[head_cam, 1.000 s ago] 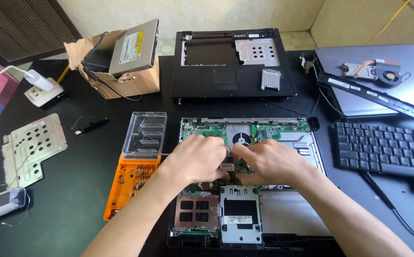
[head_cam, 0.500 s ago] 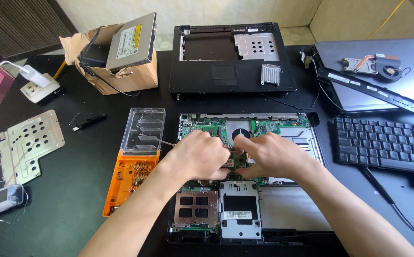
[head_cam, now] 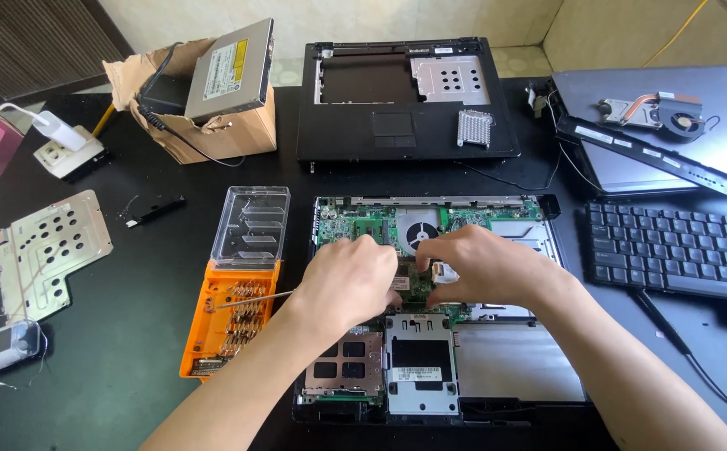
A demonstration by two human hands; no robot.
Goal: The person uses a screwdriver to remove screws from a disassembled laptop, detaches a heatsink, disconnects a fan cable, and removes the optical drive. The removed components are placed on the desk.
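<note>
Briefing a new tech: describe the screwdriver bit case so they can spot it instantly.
Start at the opened laptop base mid-table, where both hands work. Directly beside it, past the left hand, lies the bit case. It is the only bright orange thing there, a long tray of metal bits with its clear lid flipped open away from the person.

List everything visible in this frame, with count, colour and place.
Opened laptop base: 1, green board, centre.
Bit case: 1, orange, clear lid, left of base.
Palmrest cover: 1, black, top centre.
Cardboard box: 1, brown, top left.
Optical drive: 1, silver, on box.
Metal plate: 1, silver, far left.
Keyboard: 1, black, right.
Cooling fan: 1, copper-black, top right.
Left hand: on the board.
Right hand: on the board.
</note>
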